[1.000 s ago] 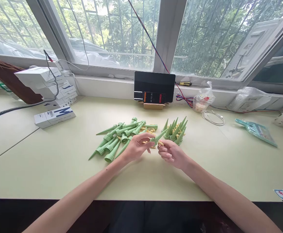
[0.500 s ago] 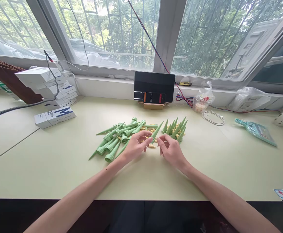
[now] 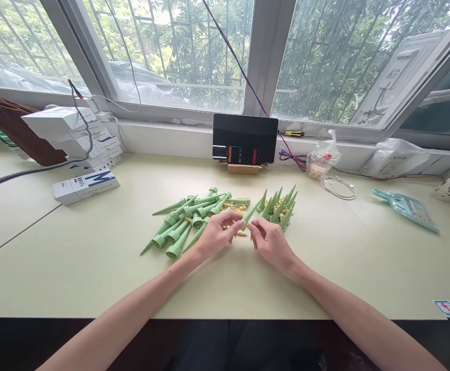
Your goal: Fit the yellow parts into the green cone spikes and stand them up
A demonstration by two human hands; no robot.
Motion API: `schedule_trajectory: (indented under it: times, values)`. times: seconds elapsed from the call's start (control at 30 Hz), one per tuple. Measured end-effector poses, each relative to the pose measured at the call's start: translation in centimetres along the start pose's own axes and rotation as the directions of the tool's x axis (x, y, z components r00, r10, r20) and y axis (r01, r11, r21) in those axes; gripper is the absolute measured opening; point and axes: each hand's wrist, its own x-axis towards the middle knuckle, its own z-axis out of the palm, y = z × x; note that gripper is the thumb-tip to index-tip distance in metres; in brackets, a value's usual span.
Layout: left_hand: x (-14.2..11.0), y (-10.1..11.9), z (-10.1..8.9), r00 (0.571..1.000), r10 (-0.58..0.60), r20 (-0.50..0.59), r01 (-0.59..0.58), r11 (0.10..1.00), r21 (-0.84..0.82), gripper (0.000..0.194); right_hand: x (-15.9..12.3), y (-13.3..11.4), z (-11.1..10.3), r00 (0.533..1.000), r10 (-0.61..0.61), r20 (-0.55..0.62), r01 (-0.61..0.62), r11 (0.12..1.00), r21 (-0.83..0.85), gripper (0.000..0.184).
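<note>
Head view. Showed a green cone (image 3: pixel 252 210), slim, plain, sharply pointed, slanted tip-up toward upright cones (image 3: pixel 285 219). Gripped it narrowly in the left hand (image 3: pixel 217 234), tip projecting past the fingers. Pinched a small yellow piece (image 3: pixel 248 224) in the right hand (image 3: pixel 273 243), beside the cone's lower end.

So on the tabletop (image 3: pixel 132 278), pile of spikes (image 3: pixel 176 232) lies just left of the hands (image 3: pixel 262 239); the standing bunch (image 3: pixel 285 222) sits just beyond the right one; phone (image 3: pixel 244 155) and tablet (image 3: pixel 245 131) are further behind; boxes (image 3: pixel 86 186) well off left, dustpan (image 3: pixel 410 212) off right.
</note>
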Motion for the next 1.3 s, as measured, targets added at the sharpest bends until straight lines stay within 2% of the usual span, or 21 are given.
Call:
schedule_trajectory:
  times: [0.1, 0.2, 0.3, 0.43, 0.73, 0.8, 0.87, 0.93, 1.0, 1.1, 1.17, 1.23, 1.3]
  values:
    - [0.0, -0.2, -0.1, 1.0, 0.006, -0.001, -0.006, 1.0, 0.001, 0.033, 0.0, -0.2, 0.0, 0.995, 0.091, 0.047, -0.097, 0.985, 0.145, 0.033]
    - [0.0, -0.2, -0.1, 1.0, 0.001, -0.009, 0.0, 1.0, 0.023, 0.033, 0.2, -0.1, 0.0, 0.98, 0.164, 0.114, -0.193, 0.923, 0.332, 0.034]
    - [0.0, -0.1, -0.2, 1.0, -0.007, -0.016, 0.007, 0.999, 0.033, 0.033, 0.5, 0.1, 0.0, 0.958, 0.212, 0.194, -0.282, 0.822, 0.495, 0.037]
    - [0.0, -0.1, -0.2, 1.0, 0.006, -0.002, -0.006, 1.0, 0.005, 0.03, 0.7, 0.1, -0.3, 0.916, 0.232, 0.327, -0.397, 0.64, 0.658, 0.04]
    - [0.1, -0.4, -0.3, 1.0, 0.02, 0.0, -0.02, 0.999, -0.038, 0.029, 1.1, 0.2, -1.0, 0.767, 0.309, 0.562, -0.637, 0.268, 0.722, 0.031]
    - [0.1, -0.5, -0.3, 0.999, 0.032, 0.001, -0.032, 0.998, -0.048, 0.028, 1.2, 0.2, -1.1, 0.747, 0.318, 0.583, -0.655, 0.209, 0.726, 0.03]
    - [0.2, -0.6, -0.2, 0.999, 0.04, 0.003, -0.04, 0.998, -0.058, 0.027, 1.2, 0.2, -1.1, 0.742, 0.314, 0.593, -0.661, 0.188, 0.727, 0.029]
    - [0.2, -0.6, -0.2, 0.999, 0.039, 0.001, -0.039, 0.998, -0.056, 0.028, 1.2, 0.1, -1.1, 0.757, 0.306, 0.578, -0.648, 0.231, 0.726, 0.03]
    - [0.2, -0.5, -0.2, 1.0, 0.03, -0.005, -0.031, 0.999, -0.038, 0.03, 1.1, 0.0, -1.0, 0.798, 0.298, 0.524, -0.602, 0.344, 0.721, 0.032]
    - [0.1, 0.1, -0.1, 1.0, 0.015, -0.002, -0.015, 1.0, 0.015, 0.033, 0.8, -0.2, -0.6, 0.902, 0.284, 0.326, -0.432, 0.611, 0.663, 0.038]
    - [0.1, 0.6, 0.0, 1.0, 0.01, -0.007, -0.01, 1.0, 0.025, 0.033, 0.7, -0.3, -0.3, 0.957, 0.244, 0.16, -0.292, 0.782, 0.551, 0.039]
    - [0.0, 0.9, 0.0, 1.0, -0.002, -0.015, 0.003, 1.0, 0.027, 0.033, 0.5, -0.3, -0.2, 0.982, 0.185, 0.04, -0.185, 0.888, 0.421, 0.037]
    - [0.0, 0.9, 0.0, 0.999, -0.02, -0.029, 0.02, 0.999, 0.025, 0.033, 0.4, -0.4, -0.2, 0.991, 0.131, -0.022, -0.117, 0.941, 0.318, 0.035]
